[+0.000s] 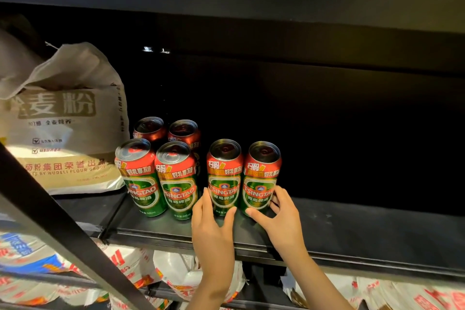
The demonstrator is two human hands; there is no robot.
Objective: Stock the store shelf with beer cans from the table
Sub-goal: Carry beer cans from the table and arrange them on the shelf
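a head-worn view looks into a dark store shelf (352, 229) with a black back wall. six green and red tsingtao beer cans stand upright on it. two sit at the back (166, 131), partly hidden. two more stand in front of them at the left (161, 178), close together. just to their right, with a small gap, stand two further cans side by side at the shelf's front.

the left hand (214, 224) curls around the base of the third front can (224, 176), thumb on one side and fingers on the other, grasping it. the right hand (279, 216) wraps the base of the fourth front can (260, 176) the same way, thumb in front and fingers behind.

a pale flour sack (65, 121) lies at the left end of the shelf, just beside the cans. printed bags (176, 272) fill the level below.

judging progress: six cans are on the shelf, and the two held ones look to be just set down or being nudged into line. most of the shelf to the right is bare, so much room is left. the table is out of view, so how many cans are left cannot be told.
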